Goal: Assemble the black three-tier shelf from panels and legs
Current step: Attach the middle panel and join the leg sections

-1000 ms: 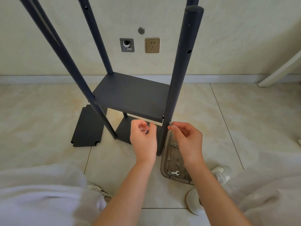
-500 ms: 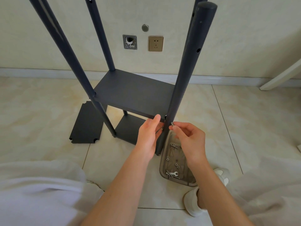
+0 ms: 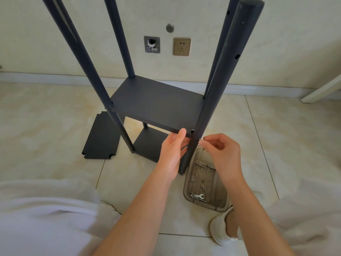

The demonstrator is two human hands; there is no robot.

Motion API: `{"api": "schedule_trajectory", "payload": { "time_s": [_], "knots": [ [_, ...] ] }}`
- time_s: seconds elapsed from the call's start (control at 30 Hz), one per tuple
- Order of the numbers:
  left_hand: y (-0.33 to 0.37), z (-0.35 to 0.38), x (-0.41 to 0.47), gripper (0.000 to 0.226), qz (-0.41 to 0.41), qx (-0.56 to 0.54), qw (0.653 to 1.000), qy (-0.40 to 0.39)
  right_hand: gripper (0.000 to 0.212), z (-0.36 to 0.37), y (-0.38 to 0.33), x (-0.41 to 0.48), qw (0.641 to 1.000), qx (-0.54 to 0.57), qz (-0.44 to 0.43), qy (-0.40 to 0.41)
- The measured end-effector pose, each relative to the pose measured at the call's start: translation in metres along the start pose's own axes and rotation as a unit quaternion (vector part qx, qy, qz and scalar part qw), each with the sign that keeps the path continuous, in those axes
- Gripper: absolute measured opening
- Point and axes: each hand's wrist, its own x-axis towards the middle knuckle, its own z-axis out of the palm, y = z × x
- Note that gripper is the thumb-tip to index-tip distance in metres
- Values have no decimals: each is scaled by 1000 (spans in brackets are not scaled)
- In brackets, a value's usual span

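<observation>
Head view, the only one I have. My left hand (image 3: pixel 171 150) lies with straight, relaxed fingers against the front edge of the middle panel (image 3: pixel 156 102), at the corner where it meets the near right leg (image 3: pixel 217 89). It grips nothing that I can see. My right hand (image 3: pixel 221 154) has thumb and forefinger clenched on a small silvery screw (image 3: pixel 200 139), which sits at the side of that leg. Below the left fingers is the bottom panel (image 3: pixel 149 145). Well to their left, a loose panel (image 3: pixel 102 137) lies flat on the floor (image 3: pixel 55 117). Under the right wrist, a clear tray (image 3: pixel 186 191) holds more screws, washers and a small wrench (image 3: pixel 199 196).

I judge the step to be fixing this corner. To do it well, I would have the left fingers raise the panel until its corner lines up with the leg's hole and hold it level. Then I would feed the screw in straight and turn it by hand before reaching for the wrench, so the thread does not cross.
</observation>
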Motion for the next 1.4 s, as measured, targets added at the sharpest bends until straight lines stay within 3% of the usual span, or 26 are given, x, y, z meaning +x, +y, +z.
{"api": "schedule_trajectory", "payload": {
  "time_s": [0.27,0.37,0.73,0.9,1.03,1.2,1.4],
  "knots": [
    [-4,0,4,21,0,20,1000,2,40,-4,-9,9,987,-98,-80,-101],
    [-6,-1,4,21,3,28,1000,-2,36,-12,-13,18,978,-107,-88,-157],
    [-2,1,-1,11,0,31,1000,3,42,-22,-24,34,943,-198,-144,-224],
    [1,2,-6,11,-4,31,999,16,26,-22,-27,41,935,-190,-149,-258],
    [5,3,-8,13,-9,37,999,30,19,-20,-26,47,930,-221,-158,-248],
    [8,3,-6,13,-10,36,999,33,19,-13,-19,45,924,-277,-201,-170],
    [9,2,-5,12,-18,33,999,29,26,-15,-18,52,921,-292,-194,-170]
  ]
}}
